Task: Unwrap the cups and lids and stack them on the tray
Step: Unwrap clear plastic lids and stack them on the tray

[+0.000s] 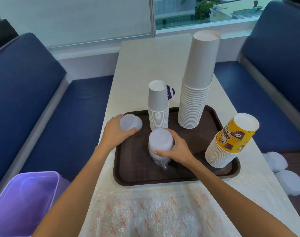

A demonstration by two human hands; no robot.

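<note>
Well, from my remote seat the task's things show as paper cups stacked upside down and cloudy plastic pieces, all on a dark brown tray (128, 178) that lies across the middle of the pale desk (145, 53).

The tray carries three paper stacks:
- A short white stack (157, 106) stands toward the desk's left edge.
- A tall white stack (197, 79) stands upright beside it, toward the right edge.
- A yellow printed stack (231, 142) leans outward over the tray's right rim.

Near the tray's middle stands a translucent stack (160, 142) of domed pieces, flat ends up. I cannot tell whether they are lids or small cups. Crinkled clear wrap (161, 163) clings round its base.

My right grip (176, 149) grasps that stack, thumb on the near side and fingers curled round the far side, forearm reaching in from the desk's near right corner. My left grip (115, 132) clasps a single translucent piece (130, 122) at the tray's far left corner, fingers curled under its rim and wrist bent inward.

A sheet of bubble wrap (154, 211) with red print covers the desk's near edge. A purple bin (24, 202) sits off the near left corner, and two white wrapped bundles (276, 161) lie on the blue bench (259, 100) beyond the right edge.
</note>
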